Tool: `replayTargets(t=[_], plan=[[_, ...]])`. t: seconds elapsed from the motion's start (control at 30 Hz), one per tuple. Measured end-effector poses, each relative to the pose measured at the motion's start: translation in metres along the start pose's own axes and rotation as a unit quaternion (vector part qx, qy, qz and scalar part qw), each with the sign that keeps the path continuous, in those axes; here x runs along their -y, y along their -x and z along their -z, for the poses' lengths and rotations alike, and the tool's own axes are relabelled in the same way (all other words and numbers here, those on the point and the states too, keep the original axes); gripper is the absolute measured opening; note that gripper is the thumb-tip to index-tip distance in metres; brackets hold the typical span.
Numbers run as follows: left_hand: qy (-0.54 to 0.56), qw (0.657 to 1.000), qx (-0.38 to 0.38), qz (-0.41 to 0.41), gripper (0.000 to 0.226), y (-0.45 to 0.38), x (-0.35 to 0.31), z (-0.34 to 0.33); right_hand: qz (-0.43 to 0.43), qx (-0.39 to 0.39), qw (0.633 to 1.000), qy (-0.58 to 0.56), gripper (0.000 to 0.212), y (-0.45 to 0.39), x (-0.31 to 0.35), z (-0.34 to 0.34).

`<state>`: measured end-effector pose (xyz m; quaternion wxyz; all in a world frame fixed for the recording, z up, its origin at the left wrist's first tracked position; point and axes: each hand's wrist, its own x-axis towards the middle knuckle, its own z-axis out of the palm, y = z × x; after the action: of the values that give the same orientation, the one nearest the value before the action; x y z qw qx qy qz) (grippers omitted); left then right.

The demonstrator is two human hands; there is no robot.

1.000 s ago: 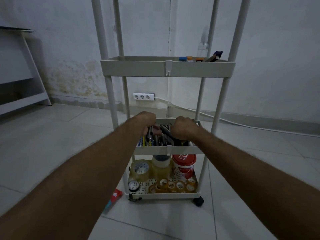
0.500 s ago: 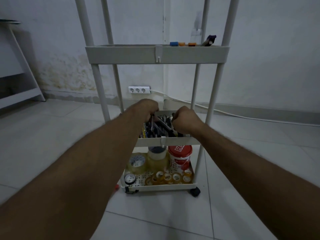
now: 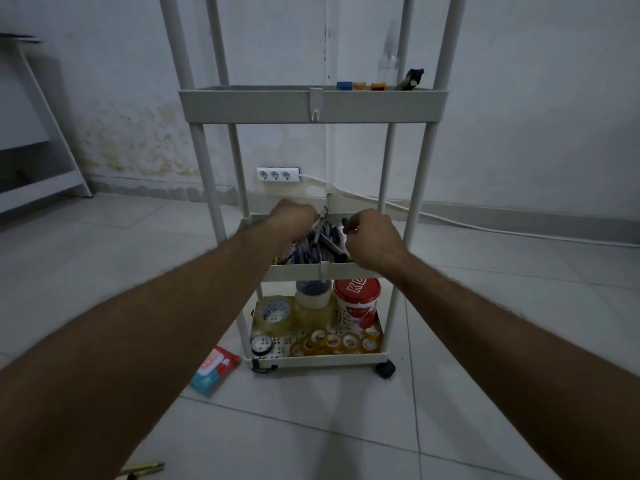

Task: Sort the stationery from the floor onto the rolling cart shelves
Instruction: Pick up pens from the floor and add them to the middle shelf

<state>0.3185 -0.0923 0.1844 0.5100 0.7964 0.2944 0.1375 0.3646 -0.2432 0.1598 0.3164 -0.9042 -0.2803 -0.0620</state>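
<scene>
1. Tiled floor (image 3: 104,271), white cart (image 3: 313,105) by the wall.
2. Pens (image 3: 318,245) lie heaped on the middle shelf (image 3: 304,271).
3. Left hand (image 3: 292,220) – grip buried among pens, cannot tell.
4. Right hand (image 3: 372,237) – fingers curled on a pen.

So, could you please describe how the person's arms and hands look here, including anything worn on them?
Both forearms are bare up to the frame edge: no sleeves, gloves, watch, bracelets or rings show. The left hand and right hand are seen from the back, knuckles up. Fine hair shows along both forearms. No markings or bandages are visible; the light is dim, so small details may be missed.
</scene>
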Motion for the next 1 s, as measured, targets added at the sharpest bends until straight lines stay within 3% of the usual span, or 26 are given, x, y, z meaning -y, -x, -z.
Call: replayTargets(t=[0.2, 0.37, 0.57, 0.67, 0.83, 1.0], plan=[[-0.216, 0.969, 0.044, -0.113, 0.021, 0.031, 0.021, 0.011, 0.08, 0.053, 0.993, 0.066, 0.029, 0.004, 0.018, -0.01], [-0.275, 0.951, 0.046, -0.132, 0.03, 0.034, 0.024, 0.018, 0.095, 0.11, 0.977, 0.154, 0.042, -0.021, 0.027, -0.007], [-0.298, 0.946, 0.03, -0.122, 0.029, 0.016, 0.035, 0.025, 0.064, 0.161, 0.973, 0.151, 0.04, -0.046, 0.024, -0.03], [-0.296, 0.947, 0.046, -0.119, 0.031, 0.011, 0.036, 0.027, 0.04, 0.146, 0.978, 0.146, 0.032, -0.052, 0.023, -0.038], [-0.256, 0.96, 0.034, -0.11, 0.022, -0.003, 0.034, 0.028, 0.009, 0.094, 0.995, 0.025, 0.028, -0.042, 0.02, -0.019], [-0.215, 0.972, 0.009, -0.093, 0.024, -0.014, 0.025, 0.029, 0.029, 0.145, 0.985, 0.094, 0.032, -0.021, 0.015, -0.006]])
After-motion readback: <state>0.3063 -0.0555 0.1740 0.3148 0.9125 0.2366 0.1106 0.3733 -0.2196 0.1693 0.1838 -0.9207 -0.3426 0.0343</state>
